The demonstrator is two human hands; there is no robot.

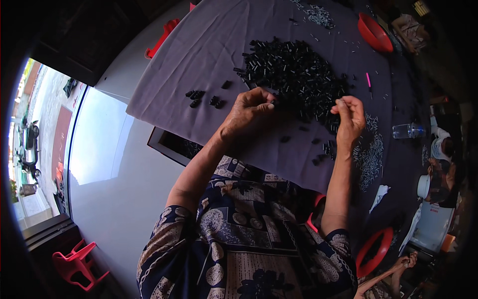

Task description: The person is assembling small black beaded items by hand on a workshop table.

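A big heap of small black plastic parts point(294, 72) lies on the grey cloth point(199, 60) over the table. My left hand point(251, 107) is at the heap's near edge, fingers pinched on a small black part. My right hand point(351, 117) hovers at the heap's right edge, fingers curled together on something too small to make out. A few finished-looking black pieces point(204, 98) sit in a small group to the left of my left hand. Loose black parts point(323, 149) lie between my forearms.
A pile of small metal pins point(371, 154) lies right of my right arm. A pink-handled tool point(369, 81), a clear water bottle point(407, 130), a red bowl point(373, 32) at the far side, and a red basin point(376, 249) near right. Another person's hand point(403, 261) shows at lower right. Red chair point(74, 261) on the floor.
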